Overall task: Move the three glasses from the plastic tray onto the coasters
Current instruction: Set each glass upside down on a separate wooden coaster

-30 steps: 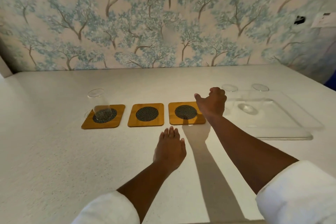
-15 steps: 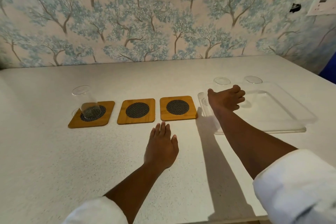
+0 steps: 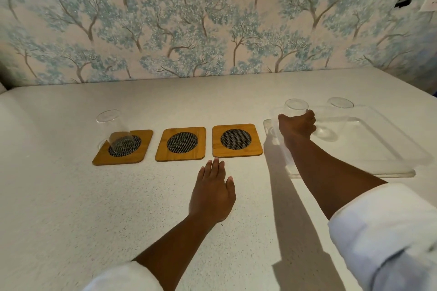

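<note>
Three bamboo coasters with dark mesh centres lie in a row. The left coaster carries a clear glass. The middle coaster and the right coaster are bare. To the right sits a clear plastic tray holding two glasses. My right hand is wrapped around the nearer-left glass inside the tray. The other glass stands at the tray's far side. My left hand rests flat on the table, fingers extended, just in front of the coasters.
The white speckled table ends at a wall with blue tree wallpaper. A wall socket sits at the far right. The tray's front edge lies close to my right forearm.
My right hand has moved right from the right coaster into the tray and closed around a glass. The left hand has stayed flat on the table.
</note>
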Motion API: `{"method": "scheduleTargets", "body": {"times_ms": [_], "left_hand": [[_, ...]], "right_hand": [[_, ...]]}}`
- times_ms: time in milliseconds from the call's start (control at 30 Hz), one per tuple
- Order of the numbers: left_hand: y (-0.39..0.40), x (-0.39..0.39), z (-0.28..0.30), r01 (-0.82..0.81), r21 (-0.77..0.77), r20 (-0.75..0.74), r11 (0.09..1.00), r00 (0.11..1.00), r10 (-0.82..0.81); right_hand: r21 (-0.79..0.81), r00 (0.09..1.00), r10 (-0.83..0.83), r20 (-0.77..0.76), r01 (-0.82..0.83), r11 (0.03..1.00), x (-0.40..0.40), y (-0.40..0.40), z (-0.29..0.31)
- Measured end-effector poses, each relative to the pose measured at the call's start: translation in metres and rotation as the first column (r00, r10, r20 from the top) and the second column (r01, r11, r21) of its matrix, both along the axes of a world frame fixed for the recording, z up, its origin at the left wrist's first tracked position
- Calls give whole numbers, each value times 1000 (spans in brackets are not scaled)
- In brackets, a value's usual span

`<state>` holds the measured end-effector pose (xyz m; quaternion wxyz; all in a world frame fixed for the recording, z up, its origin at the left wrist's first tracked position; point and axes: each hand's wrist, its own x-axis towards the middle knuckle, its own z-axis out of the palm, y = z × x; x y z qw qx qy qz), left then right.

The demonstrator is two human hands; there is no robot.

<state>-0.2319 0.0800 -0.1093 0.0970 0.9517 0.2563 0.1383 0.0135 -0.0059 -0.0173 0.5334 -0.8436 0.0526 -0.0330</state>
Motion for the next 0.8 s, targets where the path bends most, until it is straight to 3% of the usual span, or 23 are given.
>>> {"method": "scheduleTargets", "body": {"times_ms": [267, 500, 800], "left_hand": [[1, 0, -4, -9, 0, 18, 1000, 1000, 9], [1, 1, -4, -3, 6, 23, 1000, 1000, 3], [2, 2, -5, -9, -6, 21, 1000, 1000, 9]], "right_hand": [[-24, 996, -8, 86, 10, 1000, -1, -11, 6], [-73, 915, -33, 403, 68, 995, -11, -2, 33], [-16, 875, 190, 446, -205, 979, -56, 50, 65]]}}
